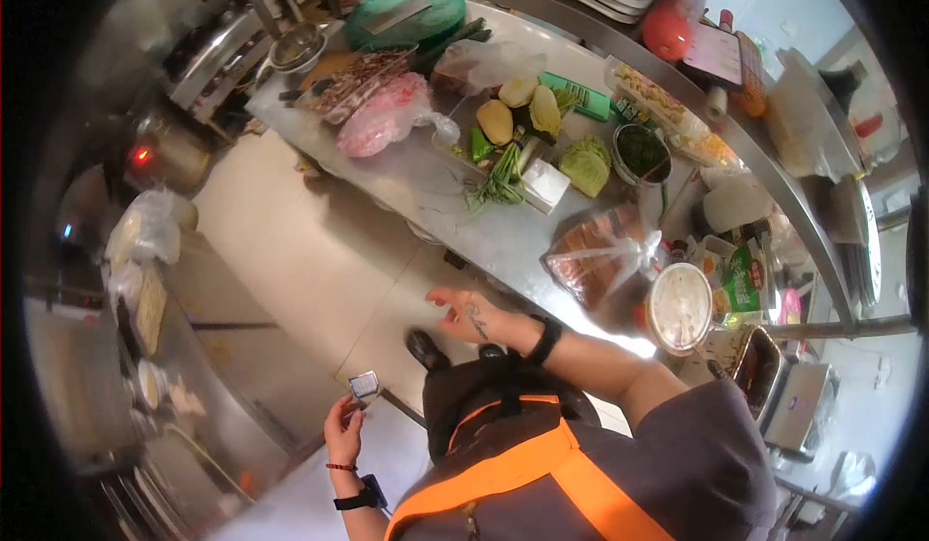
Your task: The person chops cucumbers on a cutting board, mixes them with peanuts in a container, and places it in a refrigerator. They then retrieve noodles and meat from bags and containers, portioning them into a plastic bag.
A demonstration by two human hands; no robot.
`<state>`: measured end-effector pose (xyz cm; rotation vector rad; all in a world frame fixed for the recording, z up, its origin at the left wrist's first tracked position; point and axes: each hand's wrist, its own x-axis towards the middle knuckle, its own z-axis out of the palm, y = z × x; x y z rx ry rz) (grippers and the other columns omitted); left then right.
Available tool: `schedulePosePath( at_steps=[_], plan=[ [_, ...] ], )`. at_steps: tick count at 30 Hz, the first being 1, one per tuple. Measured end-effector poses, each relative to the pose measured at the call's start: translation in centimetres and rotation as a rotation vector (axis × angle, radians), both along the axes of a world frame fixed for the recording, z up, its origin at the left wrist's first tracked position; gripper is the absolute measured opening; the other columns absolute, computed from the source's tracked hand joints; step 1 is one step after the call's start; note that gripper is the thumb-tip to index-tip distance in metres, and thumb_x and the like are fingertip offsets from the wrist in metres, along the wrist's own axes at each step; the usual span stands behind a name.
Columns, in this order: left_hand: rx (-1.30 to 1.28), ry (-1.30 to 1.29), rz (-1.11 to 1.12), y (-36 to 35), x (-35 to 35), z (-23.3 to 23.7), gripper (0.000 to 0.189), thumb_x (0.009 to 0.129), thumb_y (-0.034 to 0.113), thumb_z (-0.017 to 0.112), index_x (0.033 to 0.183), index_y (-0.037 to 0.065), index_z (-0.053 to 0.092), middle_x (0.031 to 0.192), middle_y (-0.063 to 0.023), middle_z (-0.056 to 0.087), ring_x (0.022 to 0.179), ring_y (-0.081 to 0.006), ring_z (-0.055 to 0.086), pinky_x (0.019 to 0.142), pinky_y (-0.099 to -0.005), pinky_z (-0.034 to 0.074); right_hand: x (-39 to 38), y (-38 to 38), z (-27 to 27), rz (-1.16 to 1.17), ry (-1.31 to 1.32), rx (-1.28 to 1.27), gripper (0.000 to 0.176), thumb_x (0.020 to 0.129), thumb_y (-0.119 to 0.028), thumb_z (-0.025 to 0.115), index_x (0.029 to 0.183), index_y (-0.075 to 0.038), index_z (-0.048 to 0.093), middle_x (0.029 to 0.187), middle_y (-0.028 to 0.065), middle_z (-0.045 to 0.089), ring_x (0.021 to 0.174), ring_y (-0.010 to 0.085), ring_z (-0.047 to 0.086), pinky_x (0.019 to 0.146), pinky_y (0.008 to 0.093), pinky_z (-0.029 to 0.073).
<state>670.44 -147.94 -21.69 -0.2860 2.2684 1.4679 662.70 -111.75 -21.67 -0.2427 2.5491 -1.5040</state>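
My left hand [344,432] is low in the view, beside a pale surface. Its thumb and fingers pinch a small flat rectangular packet [364,384] with a silvery edge and printing too small to read. Over the floor beside the steel table [406,188], my right hand [472,315] hangs with loosely bent fingers apart, holding nothing. Nearest to it on the table is a clear tied bag [600,255] with brownish contents. Beyond lie a white box [547,187], a bunch of green stalks [503,175] and a green cabbage [586,165].
A white-lidded tub [678,307] stands near the table's right end, beside a green packet [743,278]. Farther back are a bag of pink meat [385,115] and a green board [406,18] with a cleaver. A shelf rail [774,168] overhangs the right side.
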Motion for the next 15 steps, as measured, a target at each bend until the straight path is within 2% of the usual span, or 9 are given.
schedulePosePath(
  at_steps=[2, 4, 5, 6, 8, 10, 12, 13, 15],
  plan=[
    [0.062, -0.012, 0.074, -1.0, -5.3, -2.8, 0.039, 0.081, 0.001, 0.058, 0.119, 0.001, 0.052, 0.105, -0.0115, 0.06, 0.09, -0.0174, 0.06, 0.079, -0.03, 0.049, -4.1, 0.7, -1.6, 0.006, 0.046, -0.099, 0.048, 0.079, -0.009, 0.059, 0.125, -0.007, 0.045, 0.104, 0.0121, 0.058, 0.08, 0.0172, 0.061, 0.074, 0.032, 0.051],
    [0.028, 0.019, -0.154, -2.4, -12.3, -4.1, 0.039, 0.081, 0.004, 0.06, 0.119, 0.001, 0.052, 0.104, -0.012, 0.061, 0.093, -0.0179, 0.06, 0.081, -0.0296, 0.049, -5.8, 1.8, -1.7, -0.14, -0.037, -0.213, 0.05, 0.08, -0.007, 0.058, 0.127, -0.007, 0.043, 0.103, 0.0112, 0.059, 0.084, 0.0156, 0.059, 0.077, 0.032, 0.05],
    [-0.032, 0.042, -0.228, -1.9, -16.0, -2.6, 0.039, 0.081, 0.006, 0.061, 0.119, 0.002, 0.052, 0.104, -0.0126, 0.061, 0.094, -0.0185, 0.06, 0.081, -0.03, 0.049, -7.6, 2.2, -0.4, -0.23, -0.212, -0.156, 0.052, 0.079, -0.005, 0.058, 0.128, -0.007, 0.041, 0.102, 0.0104, 0.059, 0.087, 0.0168, 0.059, 0.08, 0.0323, 0.049],
    [-0.094, 0.061, -0.3, -0.9, -19.9, -1.1, 0.039, 0.081, 0.008, 0.061, 0.119, 0.002, 0.052, 0.104, -0.0133, 0.061, 0.094, -0.0192, 0.059, 0.082, -0.0304, 0.049, -9.3, 2.0, 0.6, -0.372, -0.359, -0.382, 0.05, 0.081, -0.01, 0.06, 0.127, -0.005, 0.041, 0.096, 0.0092, 0.062, 0.082, 0.0185, 0.06, 0.074, 0.0316, 0.049],
    [-0.151, 0.18, -0.41, -0.6, -27.3, -2.4, 0.041, 0.081, 0.008, 0.062, 0.12, 0.003, 0.051, 0.109, -0.0142, 0.06, 0.101, -0.021, 0.059, 0.085, -0.0328, 0.049, -14.1, 2.3, 3.0, -0.399, -0.343, -0.462, 0.051, 0.083, -0.013, 0.06, 0.129, -0.005, 0.039, 0.096, 0.0117, 0.062, 0.084, 0.0201, 0.061, 0.076, 0.0344, 0.049],
    [-0.166, 0.363, -0.505, 0.3, -33.3, 0.6, 0.04, 0.081, 0.007, 0.056, 0.12, 0.002, 0.051, 0.111, -0.0163, 0.059, 0.101, -0.0242, 0.059, 0.086, -0.0343, 0.048, -21.0, 0.3, 6.2, -0.394, -0.295, -0.717, 0.055, 0.086, -0.019, 0.057, 0.134, -0.006, 0.034, 0.104, 0.0164, 0.06, 0.091, 0.0252, 0.061, 0.08, 0.038, 0.049],
    [-0.11, 0.411, -0.579, 1.7, -36.4, 4.7, 0.04, 0.082, 0.01, 0.054, 0.121, 0.003, 0.05, 0.112, -0.0167, 0.059, 0.101, -0.0258, 0.059, 0.087, -0.0356, 0.047, -26.6, -1.7, 7.1, -0.618, -0.36, -0.818, 0.058, 0.088, -0.027, 0.055, 0.138, -0.009, 0.031, 0.119, 0.0213, 0.052, 0.099, 0.031, 0.058, 0.085, 0.0412, 0.047],
    [0.001, 0.382, -0.55, 2.1, -37.5, 4.7, 0.041, 0.082, 0.013, 0.055, 0.121, 0.004, 0.051, 0.112, -0.0166, 0.059, 0.099, -0.0275, 0.059, 0.087, -0.0367, 0.047, -29.5, -1.5, 5.5, -0.638, -0.414, -0.883, 0.059, 0.088, -0.03, 0.055, 0.138, -0.01, 0.03, 0.125, 0.0228, 0.046, 0.105, 0.0333, 0.054, 0.088, 0.0417, 0.046],
    [-0.075, 0.406, -0.554, 1.4, -40.1, 5.9, 0.041, 0.081, 0.015, 0.055, 0.12, 0.003, 0.051, 0.111, -0.0171, 0.059, 0.099, -0.0314, 0.058, 0.087, -0.0386, 0.046, -37.5, -0.5, -1.0, -0.656, -0.499, -0.971, 0.062, 0.088, -0.036, 0.055, 0.139, -0.012, 0.029, 0.133, 0.0235, 0.036, 0.114, 0.0355, 0.047, 0.092, 0.0438, 0.044]
  ],
)
